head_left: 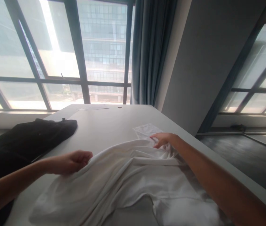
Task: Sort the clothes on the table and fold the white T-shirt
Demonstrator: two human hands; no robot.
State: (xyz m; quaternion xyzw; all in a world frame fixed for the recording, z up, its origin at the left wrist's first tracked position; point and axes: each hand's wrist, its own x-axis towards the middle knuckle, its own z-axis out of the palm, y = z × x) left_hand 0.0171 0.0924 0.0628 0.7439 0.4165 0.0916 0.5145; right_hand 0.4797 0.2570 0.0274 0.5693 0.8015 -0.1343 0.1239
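Observation:
A white cloth garment (114, 169) lies rumpled across the near part of the table, with long folds running through it. Its exact kind I cannot make out. My left hand (73, 160) is closed on the garment's far left edge, fingers curled in. At the far right part of the cloth, my right hand (162, 139) grips bunched fabric between thumb and fingers. Just beyond the right hand lies a flat, thin whitish packet or sheet (147, 129), partly covered by the garment.
The white table (114, 125) reaches toward the windows. A black bag or piece of clothing (41, 135) lies along its left side. A pale sheet (93, 107) rests near the far edge. Blue-grey curtains (151, 50) and a grey pillar (201, 62) stand behind.

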